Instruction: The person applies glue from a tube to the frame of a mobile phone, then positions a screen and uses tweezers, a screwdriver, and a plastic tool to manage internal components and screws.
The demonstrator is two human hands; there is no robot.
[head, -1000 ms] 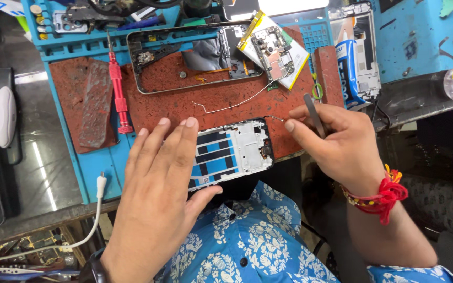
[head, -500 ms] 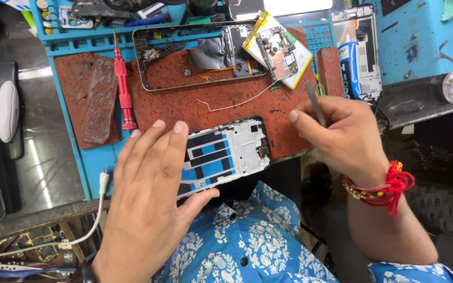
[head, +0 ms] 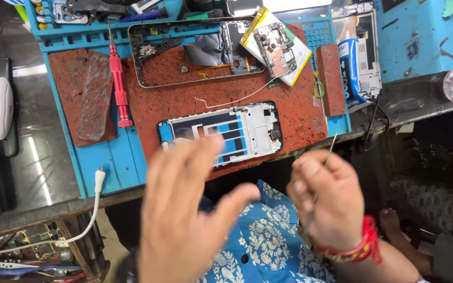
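An opened phone frame (head: 221,134) with white and blue inner parts lies flat on the red-brown work mat (head: 300,112). My left hand (head: 184,209) hovers just in front of it, blurred, fingers spread and holding nothing. To the right, off the mat's front edge, my right hand (head: 323,196) is closed around thin metal tweezers (head: 330,148), tips pointing up. A red thread band circles that wrist. A second, empty phone frame (head: 195,52) lies further back on the mat, with a circuit board (head: 273,44) on a white-and-yellow battery at its right end.
A red screwdriver (head: 117,78) lies left of the frames on the blue mat (head: 106,162). A thin loose wire (head: 237,99) runs between the two frames. A white cable end (head: 98,181) lies at the bench's front left. Another phone body (head: 365,57) sits at the right.
Both hands have pulled back toward me off the phone frame. The left hand let go of it and lifted; the right hand drew the tweezers off the mat.
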